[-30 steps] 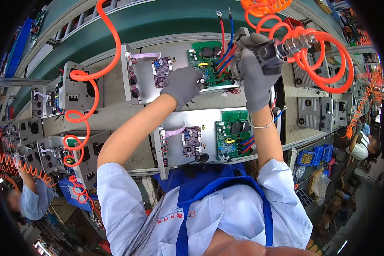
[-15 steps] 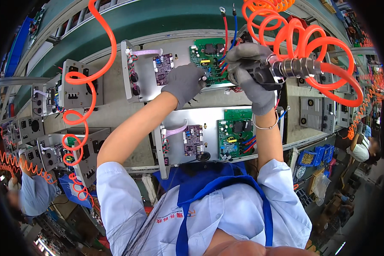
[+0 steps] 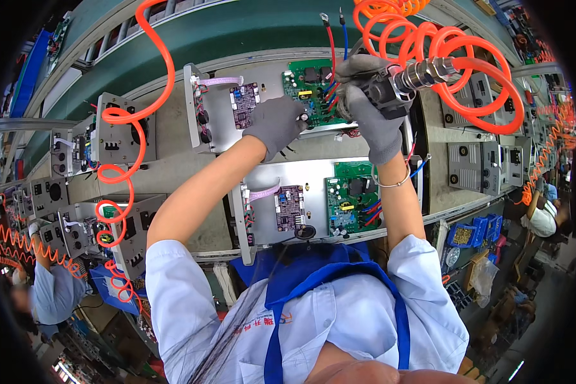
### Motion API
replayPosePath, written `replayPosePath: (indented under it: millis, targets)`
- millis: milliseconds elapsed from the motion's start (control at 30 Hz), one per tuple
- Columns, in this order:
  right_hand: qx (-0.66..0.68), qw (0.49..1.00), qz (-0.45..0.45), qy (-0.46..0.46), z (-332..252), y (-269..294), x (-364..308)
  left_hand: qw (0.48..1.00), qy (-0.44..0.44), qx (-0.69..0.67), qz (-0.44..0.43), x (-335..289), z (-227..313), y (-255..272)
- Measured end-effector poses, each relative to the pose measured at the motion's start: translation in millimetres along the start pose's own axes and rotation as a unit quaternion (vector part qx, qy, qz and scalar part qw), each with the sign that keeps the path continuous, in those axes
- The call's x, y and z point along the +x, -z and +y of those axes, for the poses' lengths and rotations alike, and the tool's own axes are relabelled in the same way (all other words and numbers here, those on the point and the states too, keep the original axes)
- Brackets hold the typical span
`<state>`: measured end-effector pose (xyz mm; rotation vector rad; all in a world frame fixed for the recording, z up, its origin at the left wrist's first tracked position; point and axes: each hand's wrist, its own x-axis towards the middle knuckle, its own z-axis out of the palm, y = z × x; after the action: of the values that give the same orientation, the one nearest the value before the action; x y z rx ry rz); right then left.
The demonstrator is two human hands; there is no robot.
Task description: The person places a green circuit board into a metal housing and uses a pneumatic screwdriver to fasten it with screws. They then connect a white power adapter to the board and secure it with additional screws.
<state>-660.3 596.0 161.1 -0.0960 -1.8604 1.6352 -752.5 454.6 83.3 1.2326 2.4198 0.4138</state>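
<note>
Pneumatic hand tool [image 3: 385, 95] held at the right end of the far green circuit board [image 3: 308, 102].
The gloved right hand [image 3: 372, 118] is closed around the tool body; a metal coupling [image 3: 425, 73] joins it to an orange coiled hose [image 3: 473, 64]. The gloved left hand [image 3: 275, 125] lies at the board's near-left corner, fingers curled; whether they grip anything cannot be told. The board sits in a sheet-metal chassis [image 3: 221, 134].

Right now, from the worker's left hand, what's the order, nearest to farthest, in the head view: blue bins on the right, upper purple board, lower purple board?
From the left hand:
1. Upper purple board, just to its left.
2. Lower purple board, below it in the view.
3. Blue bins, far to the right.
</note>
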Motion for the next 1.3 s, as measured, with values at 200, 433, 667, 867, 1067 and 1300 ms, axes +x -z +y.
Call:
replayPosePath:
  millis: [200, 433, 667, 867, 1067, 1300]
  targets:
    - [0.056, 0.998, 0.000, 0.017, -11, 5, 6, 0.985, 0.001, -0.170, 0.012, 0, -12, 3]
    - [0.151, 0.982, 0.065, 0.090, -51, -1, -1, 0.702, 0.088, -0.701, -0.092, -14, -24, 29]
    - [0.139, 0.967, 0.149, 0.156, -50, -10, 2, 0.549, -0.020, -0.830, -0.103, -5, -42, 11]
    - [0.244, 0.951, 0.093, 0.166, -49, 2, 3, 0.533, -0.011, -0.840, -0.098, -10, -41, 17]
    - [0.245, 0.948, 0.132, 0.155, -48, -10, 7, 0.499, 0.012, -0.857, -0.132, -10, -38, 15]
    - [0.189, 0.962, 0.127, 0.148, -38, -11, 22, 0.669, 0.139, -0.728, -0.066, 4, -36, 18]
